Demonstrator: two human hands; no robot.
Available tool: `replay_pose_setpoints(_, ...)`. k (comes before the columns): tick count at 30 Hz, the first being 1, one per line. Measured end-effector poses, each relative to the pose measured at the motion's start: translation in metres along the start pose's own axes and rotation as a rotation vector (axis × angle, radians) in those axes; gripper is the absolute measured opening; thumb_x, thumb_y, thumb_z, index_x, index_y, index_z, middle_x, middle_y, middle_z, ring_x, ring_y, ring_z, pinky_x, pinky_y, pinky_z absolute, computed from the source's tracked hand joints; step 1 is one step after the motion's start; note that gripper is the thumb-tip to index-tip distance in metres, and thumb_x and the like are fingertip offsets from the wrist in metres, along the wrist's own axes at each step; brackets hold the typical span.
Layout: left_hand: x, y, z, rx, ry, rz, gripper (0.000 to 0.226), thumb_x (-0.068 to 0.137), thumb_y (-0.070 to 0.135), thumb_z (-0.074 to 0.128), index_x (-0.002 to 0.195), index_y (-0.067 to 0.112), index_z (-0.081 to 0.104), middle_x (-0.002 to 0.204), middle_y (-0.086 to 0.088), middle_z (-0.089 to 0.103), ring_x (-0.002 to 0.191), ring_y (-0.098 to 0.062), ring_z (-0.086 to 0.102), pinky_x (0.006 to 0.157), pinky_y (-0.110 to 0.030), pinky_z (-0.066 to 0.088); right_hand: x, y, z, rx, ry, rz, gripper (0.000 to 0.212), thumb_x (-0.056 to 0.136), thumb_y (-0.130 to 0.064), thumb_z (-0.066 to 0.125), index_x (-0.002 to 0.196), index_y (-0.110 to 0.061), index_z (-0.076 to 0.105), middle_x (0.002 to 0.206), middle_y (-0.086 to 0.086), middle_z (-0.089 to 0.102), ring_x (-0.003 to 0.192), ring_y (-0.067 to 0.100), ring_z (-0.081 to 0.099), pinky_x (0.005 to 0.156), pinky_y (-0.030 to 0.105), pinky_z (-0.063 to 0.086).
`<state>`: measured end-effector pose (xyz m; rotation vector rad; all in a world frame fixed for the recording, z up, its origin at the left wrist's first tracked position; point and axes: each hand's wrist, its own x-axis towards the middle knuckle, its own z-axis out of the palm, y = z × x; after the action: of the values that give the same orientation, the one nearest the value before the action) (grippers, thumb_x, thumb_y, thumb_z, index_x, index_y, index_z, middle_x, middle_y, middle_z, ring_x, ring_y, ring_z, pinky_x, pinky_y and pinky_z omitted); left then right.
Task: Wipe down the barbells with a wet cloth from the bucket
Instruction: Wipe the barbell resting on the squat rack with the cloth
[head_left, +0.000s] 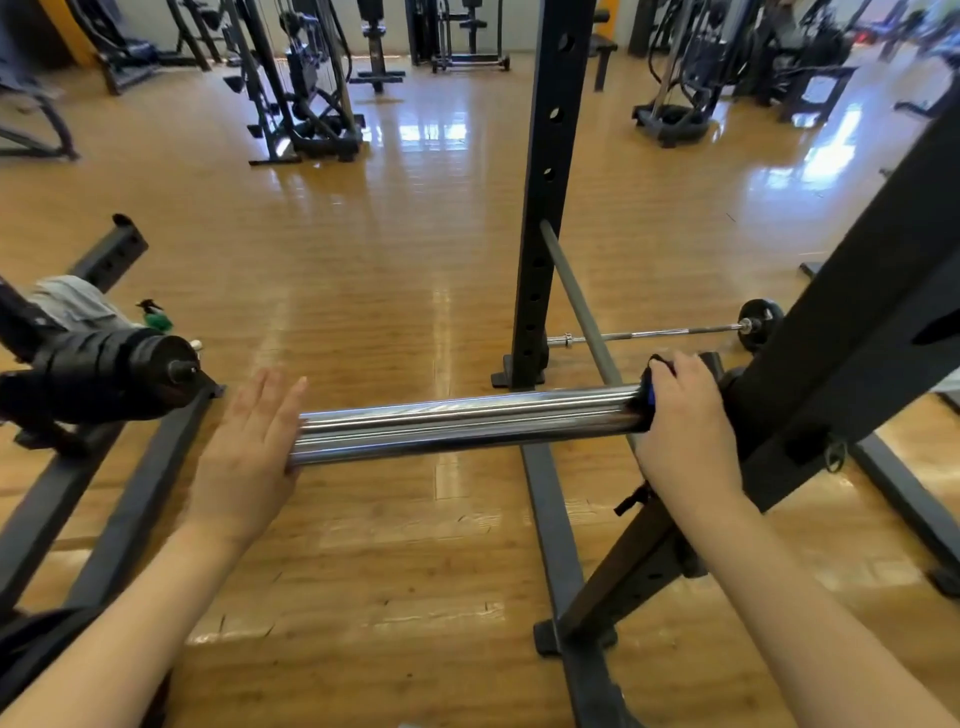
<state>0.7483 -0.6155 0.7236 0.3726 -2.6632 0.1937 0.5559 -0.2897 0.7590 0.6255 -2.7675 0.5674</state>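
Note:
A thick chrome barbell sleeve (462, 423) runs level across the middle, its free end pointing left. My left hand (249, 447) is flat, fingers straight, with the palm against that free end. My right hand (685, 431) grips the sleeve's inner end beside the rack and holds a blue and black cloth (649, 387) wrapped round the bar. Most of the cloth is hidden under the fingers. A second thin barbell (660, 332) with a small black plate lies on the floor behind the rack. No bucket is in view.
Black rack uprights stand at centre (545, 182) and right (872, 338), with base rails on the wooden floor. At left another loaded bar end (119, 369) with black plates carries a grey towel (72, 304); a green spray bottle (156, 317) sits behind it. Gym machines line the back.

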Motion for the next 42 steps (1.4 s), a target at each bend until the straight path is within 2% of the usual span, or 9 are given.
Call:
replay_pose_setpoints(5,0.016,0.003,-0.021,-0.079,-0.267,-0.049,0.095,0.059,0.000,0.082,0.142,0.003,0.038,0.148,-0.018,0.035,0.139,-0.031,0.030,0.107,-0.042,0.031,-0.002,-0.002,0.001,-0.032,-0.003,0.003,0.063,0.074,0.008,0.067,0.133,0.001,0.045,0.137,0.014,0.040,0.132,0.029,0.033,0.106,0.038,0.035)
replay_pose_setpoints(9,0.015,0.002,-0.018,-0.101,-0.271,-0.068,0.095,0.050,-0.003,0.085,0.137,-0.001,0.046,0.142,-0.022,0.043,0.134,-0.035,0.037,0.101,-0.044,0.034,-0.029,0.004,0.013,-0.021,0.120,0.004,0.064,0.073,0.017,0.063,0.133,0.005,0.046,0.139,0.020,0.040,0.136,0.033,0.031,0.108,0.041,0.030)
replay_pose_setpoints(15,0.017,0.000,-0.013,-0.019,-0.308,-0.051,0.099,0.046,0.001,0.088,0.136,-0.004,0.045,0.138,-0.028,0.045,0.130,-0.042,0.041,0.104,-0.048,0.032,0.017,-0.008,-0.009,-0.077,-0.051,0.014,0.019,0.078,0.000,0.066,0.097,-0.004,0.065,0.102,0.008,0.058,0.103,0.024,0.050,0.085,0.032,0.045)
replay_pose_setpoints(21,0.017,0.003,-0.015,0.024,-0.290,-0.059,0.099,0.047,0.003,0.087,0.136,-0.004,0.044,0.139,-0.026,0.044,0.132,-0.040,0.040,0.106,-0.044,0.029,-0.023,-0.003,-0.010,0.113,0.068,0.062,0.056,0.076,0.020,0.052,0.129,0.001,0.054,0.138,0.011,0.049,0.134,0.026,0.037,0.105,0.033,0.030)
replay_pose_setpoints(24,0.016,0.001,-0.014,0.026,-0.289,-0.050,0.100,0.043,0.002,0.087,0.134,-0.005,0.046,0.136,-0.027,0.047,0.128,-0.042,0.043,0.105,-0.046,0.030,-0.018,-0.007,-0.017,0.123,0.038,0.093,0.053,0.079,0.016,0.052,0.129,-0.002,0.056,0.135,0.010,0.052,0.130,0.025,0.042,0.104,0.034,0.033)
replay_pose_setpoints(28,0.015,0.002,-0.015,-0.015,-0.280,-0.076,0.098,0.052,0.002,0.084,0.140,0.000,0.041,0.143,-0.023,0.041,0.136,-0.037,0.035,0.107,-0.044,0.029,0.028,-0.017,-0.021,0.085,-0.058,0.062,0.038,0.080,0.009,0.054,0.116,-0.002,0.060,0.115,0.013,0.058,0.107,0.032,0.053,0.082,0.036,0.044)
replay_pose_setpoints(34,0.017,0.006,-0.020,-0.064,-0.285,-0.126,0.096,0.061,0.004,0.081,0.145,0.006,0.034,0.152,-0.016,0.029,0.143,-0.028,0.020,0.110,-0.039,0.027,-0.015,-0.003,0.009,0.158,0.206,0.038,0.055,0.076,0.020,0.053,0.129,0.003,0.052,0.135,0.017,0.050,0.131,0.031,0.040,0.107,0.033,0.026)
replay_pose_setpoints(39,0.017,0.004,-0.016,-0.063,-0.310,-0.132,0.097,0.054,0.001,0.084,0.141,0.002,0.042,0.147,-0.020,0.037,0.138,-0.034,0.031,0.106,-0.044,0.033,-0.033,0.007,0.015,0.119,0.173,0.051,0.059,0.077,0.022,0.052,0.132,0.002,0.050,0.143,0.014,0.043,0.137,0.027,0.032,0.110,0.040,0.027)
replay_pose_setpoints(42,0.016,0.004,-0.016,-0.069,-0.309,-0.130,0.096,0.054,0.000,0.082,0.141,0.002,0.041,0.147,-0.020,0.036,0.138,-0.035,0.030,0.107,-0.045,0.032,-0.006,-0.002,0.003,0.122,0.114,0.042,0.059,0.079,0.017,0.052,0.135,0.001,0.046,0.142,0.013,0.044,0.137,0.025,0.032,0.108,0.027,0.019)
